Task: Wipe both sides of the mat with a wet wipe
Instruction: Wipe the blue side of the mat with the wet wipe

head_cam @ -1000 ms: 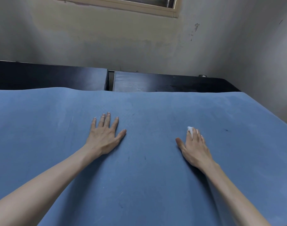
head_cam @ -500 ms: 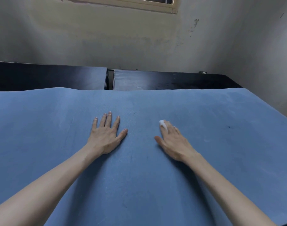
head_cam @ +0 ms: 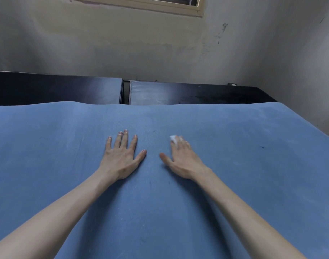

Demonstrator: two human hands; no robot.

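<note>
We saw a blue mat [head_cam: 234, 184] spread flat and filling the lower part of the view, its far edge running slightly wavy from 9 o'clock to 3 o'clock. Beyond that edge, toward 12 o'clock, lay a dark bench [head_cam: 178, 94] made of two black panels with a narrow gap between them, set against a stained wall [head_cam: 141, 49]. A window frame [head_cam: 160, 5] crossed the top of the wall.

Our left hand [head_cam: 120, 157] rested palm down on the mat near its middle, fingers straight and a little spread toward 12 o'clock, thumb angled toward 2 o'clock, holding nothing.

Our right hand [head_cam: 182, 159] lay just beside it at 3 o'clock, the two thumbs near each other but apart. It too was flat, fingers straight and close together, pressing a small white wipe [head_cam: 174, 140] onto the mat. Only a corner of the wipe showed past the fingertips at about 11 o'clock of the hand; the fingertips were blurred, so we could not tell how much of the wipe sat under them.

A small dark speck [head_cam: 262, 147] marked the mat well to the right, at 3 o'clock from the right hand.
</note>
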